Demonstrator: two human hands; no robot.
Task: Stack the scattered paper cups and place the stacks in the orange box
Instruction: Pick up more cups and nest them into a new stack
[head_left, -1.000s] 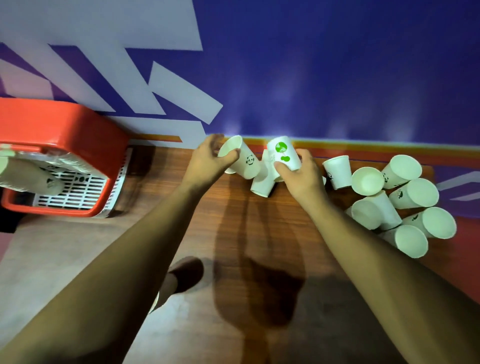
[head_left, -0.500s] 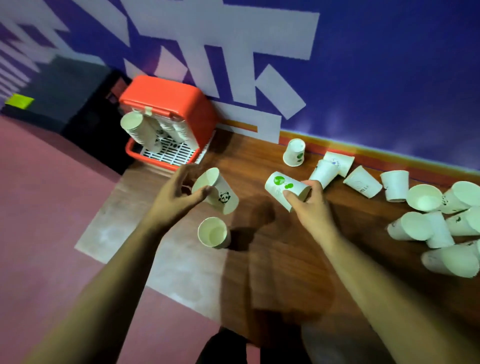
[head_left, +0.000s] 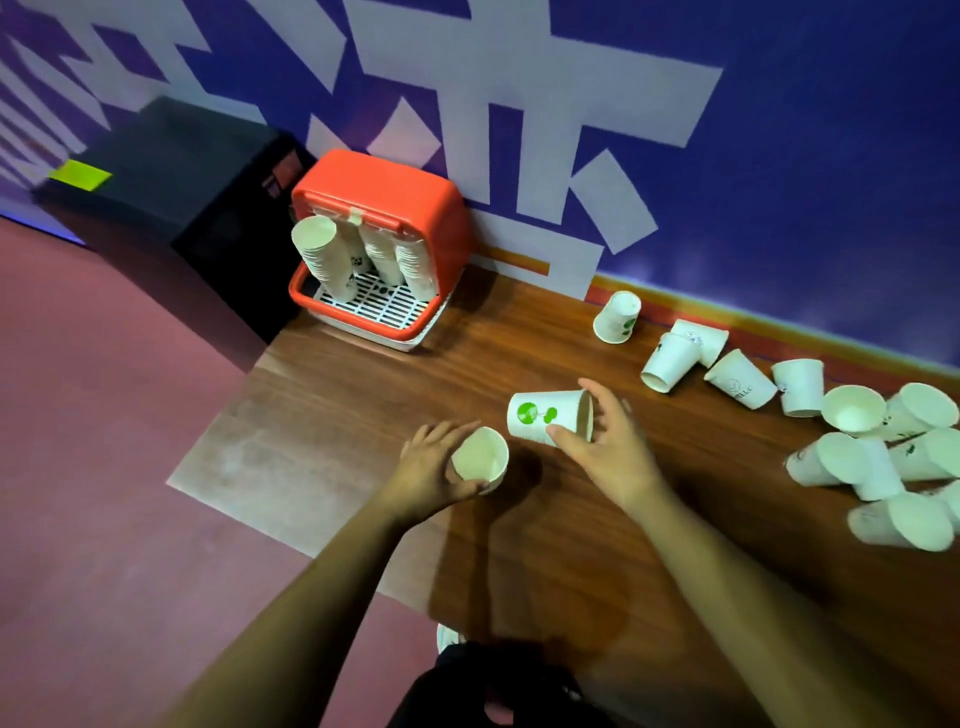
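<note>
1. Two hands were busy over the left half of the table (head_left: 363, 374), each holding one paper cup.
2. Fingers and thumb of the left hand (head_left: 434, 470) were curled round the wall of a plain cup (head_left: 480, 460), which stood mouth up; whether it rested on the wood could not be told.
3. Just beside it, the right hand (head_left: 610, 449) pinched a green-printed cup (head_left: 548, 415) at its rim, thumb below and fingers above. This cup lay sideways, its base toward the plain cup.
4. At the far left corner of the table, against the wall (head_left: 779, 156), stood the orange box (head_left: 384, 208), with several stacks (head_left: 322, 254) leaning inside it.
5. Along the far edge lay loose cups (head_left: 670, 361), some tipped over and some upright.
6. More cups were heaped (head_left: 857, 467) toward the right edge, well apart from both hands.
</note>
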